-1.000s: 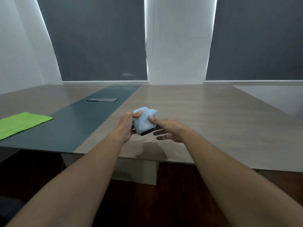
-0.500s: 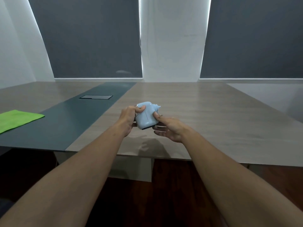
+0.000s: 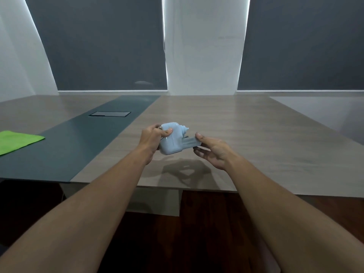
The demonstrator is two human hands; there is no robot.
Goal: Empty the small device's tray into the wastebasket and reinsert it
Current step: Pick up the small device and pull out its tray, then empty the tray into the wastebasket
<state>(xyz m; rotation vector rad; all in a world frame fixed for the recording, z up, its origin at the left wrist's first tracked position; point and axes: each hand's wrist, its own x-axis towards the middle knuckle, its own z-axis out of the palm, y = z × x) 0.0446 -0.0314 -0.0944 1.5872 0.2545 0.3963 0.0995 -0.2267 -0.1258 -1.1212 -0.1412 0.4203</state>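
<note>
A small pale-blue device is held in the air above the table's near edge. My left hand grips its left side, thumb on top. A translucent grey tray sticks out of the device's right side, partly pulled out. My right hand pinches the tray's outer end between thumb and fingers. No wastebasket is in view.
The wooden table has a dark grey strip with a cable hatch. A green cloth lies at the far left. Dark floor shows below the table's near edge. Grey blinds cover the windows behind.
The tray has slid out to the right from the device; my right hand moved right with it. My left hand keeps holding the device.
</note>
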